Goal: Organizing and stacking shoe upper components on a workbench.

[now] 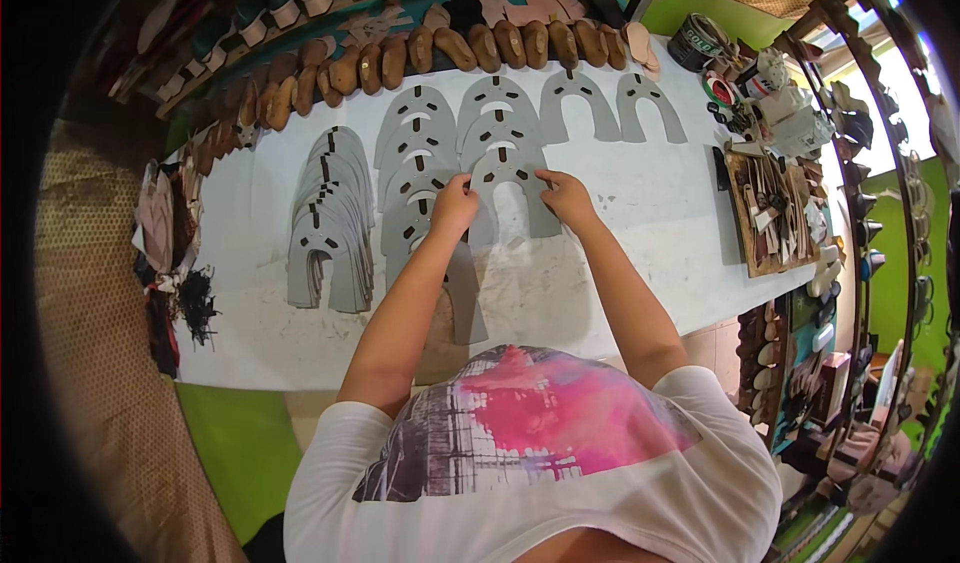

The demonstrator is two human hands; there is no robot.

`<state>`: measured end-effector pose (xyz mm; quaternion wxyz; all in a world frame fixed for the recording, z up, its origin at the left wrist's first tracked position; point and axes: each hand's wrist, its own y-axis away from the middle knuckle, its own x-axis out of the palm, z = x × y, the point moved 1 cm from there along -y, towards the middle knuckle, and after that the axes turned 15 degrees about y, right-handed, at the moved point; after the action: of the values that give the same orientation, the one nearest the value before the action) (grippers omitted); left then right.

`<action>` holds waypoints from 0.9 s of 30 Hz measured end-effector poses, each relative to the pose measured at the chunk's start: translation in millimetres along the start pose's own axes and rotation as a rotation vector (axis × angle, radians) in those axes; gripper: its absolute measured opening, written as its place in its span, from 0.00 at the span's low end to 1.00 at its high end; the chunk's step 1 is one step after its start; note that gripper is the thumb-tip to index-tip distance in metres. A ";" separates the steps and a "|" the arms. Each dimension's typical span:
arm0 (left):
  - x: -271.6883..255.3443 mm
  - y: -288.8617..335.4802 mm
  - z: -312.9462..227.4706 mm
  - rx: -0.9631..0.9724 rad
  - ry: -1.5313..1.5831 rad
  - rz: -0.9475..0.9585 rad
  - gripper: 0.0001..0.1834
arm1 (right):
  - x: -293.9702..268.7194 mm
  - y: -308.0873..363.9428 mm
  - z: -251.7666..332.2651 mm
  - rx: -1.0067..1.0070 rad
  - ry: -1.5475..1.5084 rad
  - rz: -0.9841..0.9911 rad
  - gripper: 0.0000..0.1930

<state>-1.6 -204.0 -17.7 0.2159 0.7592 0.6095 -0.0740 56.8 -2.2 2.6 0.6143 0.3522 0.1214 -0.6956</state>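
Note:
My left hand point(456, 206) and my right hand point(567, 201) pinch the two sides of a grey U-shaped shoe upper piece point(508, 175) with small dark patches near its curve. It sits at the front of a column of like pieces, overlapping the one behind. Just left, another column of grey upper pieces point(417, 141) runs toward me, its front partly hidden by my left forearm. Farther left stands a fanned pile of grey upper pieces point(335, 263). Two separate grey upper pieces point(578, 98) lie at the far right of the columns.
Brown shoe lasts point(485, 48) line the back of the white table point(640, 263). A dark can point(697, 43) and plastic bags point(800, 128) stand at the back right, by a wooden tray point(745, 208) of tools and scraps. Black strips point(198, 308) hang at the left edge.

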 end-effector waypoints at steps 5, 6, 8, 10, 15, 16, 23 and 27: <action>-1.5 9.9 -13.7 -0.034 -0.041 -0.022 0.19 | 1.4 3.2 -0.5 -0.067 0.045 -0.020 0.21; -3.0 11.8 -14.1 -0.011 -0.089 -0.037 0.19 | 3.2 5.1 1.1 -0.073 0.046 -0.014 0.21; -4.2 18.7 -22.5 0.012 -0.135 -0.052 0.18 | 4.0 10.7 4.1 -0.235 0.267 -0.139 0.18; -4.0 30.1 -43.5 0.046 -0.393 -0.021 0.18 | -2.6 18.8 9.4 -0.229 0.411 -0.189 0.16; 0.6 50.5 -32.8 0.415 -0.590 -0.009 0.22 | 15.2 36.7 10.9 -0.395 0.718 -0.295 0.18; 4.8 53.7 -24.4 0.556 -0.580 -0.012 0.24 | 21.7 39.5 10.9 -0.455 0.772 -0.294 0.21; 28.8 57.0 17.7 0.572 -0.652 0.004 0.31 | 45.5 42.6 -6.7 -0.491 0.868 -0.251 0.31; 24.6 58.2 14.1 0.524 -0.656 0.033 0.30 | 46.6 45.2 1.8 -0.514 0.830 -0.271 0.31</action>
<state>62.4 -197.4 -25.7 0.1994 0.7343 0.4570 -0.4608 98.8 -48.9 -14.0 0.4854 0.4176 0.5673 -0.5179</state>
